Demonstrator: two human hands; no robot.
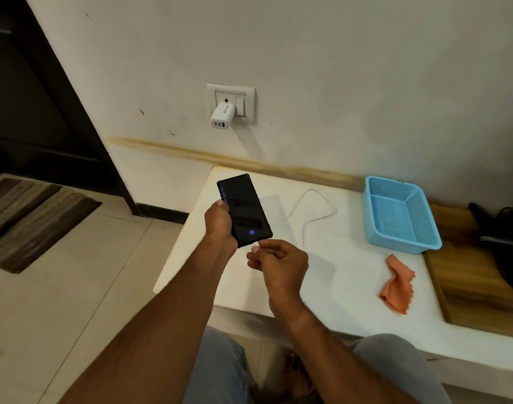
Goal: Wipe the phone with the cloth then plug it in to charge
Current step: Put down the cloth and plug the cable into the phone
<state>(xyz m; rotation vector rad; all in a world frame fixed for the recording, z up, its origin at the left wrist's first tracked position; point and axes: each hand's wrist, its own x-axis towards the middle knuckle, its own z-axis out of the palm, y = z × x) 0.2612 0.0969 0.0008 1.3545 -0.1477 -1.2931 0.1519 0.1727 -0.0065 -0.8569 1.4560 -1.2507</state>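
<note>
Left hand (220, 225): grip closed around phone (245, 209), screen lit, held above white bench (322, 287). Right hand (278, 259): fingers pinched at phone's lower edge, presumably on cable (310, 211) end, hidden. Cable looped just beyond. Orange cloth (396, 282) lay right of grip; blue basket (401, 214) beyond it; charger (222, 116) on the wall above.

The counter (322, 281) and wall (337, 68) are seen from head height, downward and forward, close over both forearms.

arms (168, 325): bare, no sleeves | legs (217, 371): light grey-blue jeans | wrists: nothing worn
</note>
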